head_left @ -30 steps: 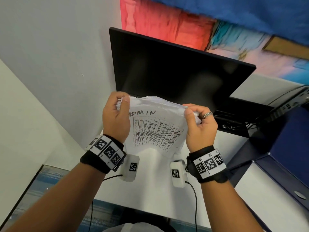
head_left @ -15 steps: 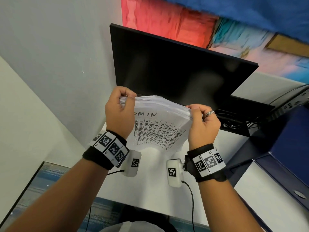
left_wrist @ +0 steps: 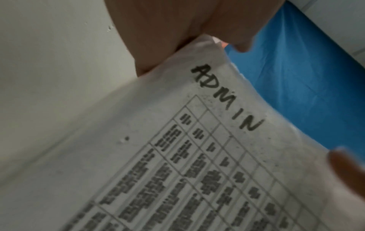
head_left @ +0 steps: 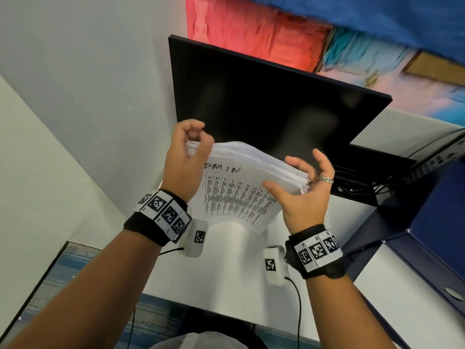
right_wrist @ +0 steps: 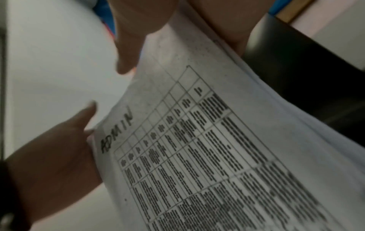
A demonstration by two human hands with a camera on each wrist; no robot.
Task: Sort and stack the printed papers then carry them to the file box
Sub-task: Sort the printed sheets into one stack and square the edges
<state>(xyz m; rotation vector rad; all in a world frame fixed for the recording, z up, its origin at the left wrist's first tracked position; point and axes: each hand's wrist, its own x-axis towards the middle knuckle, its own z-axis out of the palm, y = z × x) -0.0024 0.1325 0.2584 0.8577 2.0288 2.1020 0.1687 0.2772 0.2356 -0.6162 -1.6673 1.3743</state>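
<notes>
Upright, a thick stack of printed papers [head_left: 241, 187] stands on the white table [head_left: 226, 268] before a dark monitor [head_left: 271, 107], top sheet facing the person, marked "ADMIN" above a printed grid. Left hand [head_left: 185, 159]: palm against the stack's left edge, fingers curled over its top corner, thumb on the sheet face. Right hand [head_left: 302, 190]: fingers spread and relaxed, thumb lying across the front sheet, palm at the right edge; ring on one finger. Blue file box [head_left: 432, 238] sits to the right, well apart from the stack.
</notes>
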